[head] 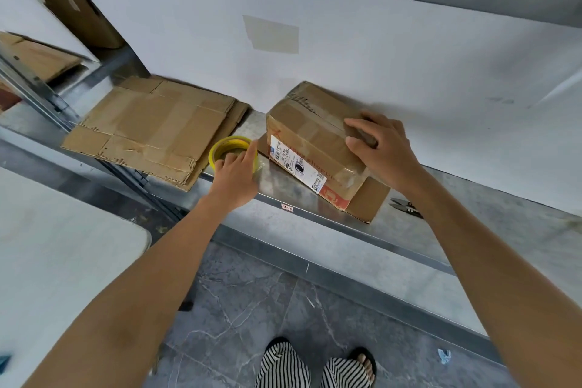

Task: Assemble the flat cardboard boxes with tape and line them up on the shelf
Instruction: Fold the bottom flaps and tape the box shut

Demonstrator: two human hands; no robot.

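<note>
A folded-up cardboard box (310, 138) with a shipping label stands on the metal shelf (277, 189), one flap lying open at its near right. My right hand (382, 151) presses down on the box's top with spread fingers and the thumb over its near edge. A yellow roll of tape (225, 146) lies flat on the shelf just left of the box. My left hand (234, 178) reaches onto the roll, its fingers at the rim and in the hole; the grip itself is unclear. A stack of flat cardboard boxes (151, 129) lies further left.
Small black snips (406, 207) lie on the shelf right of the box, partly behind my right forearm. A white wall backs the shelf. More cardboard sits on a rack at far left (34, 57). A white table corner (63, 249) is at lower left.
</note>
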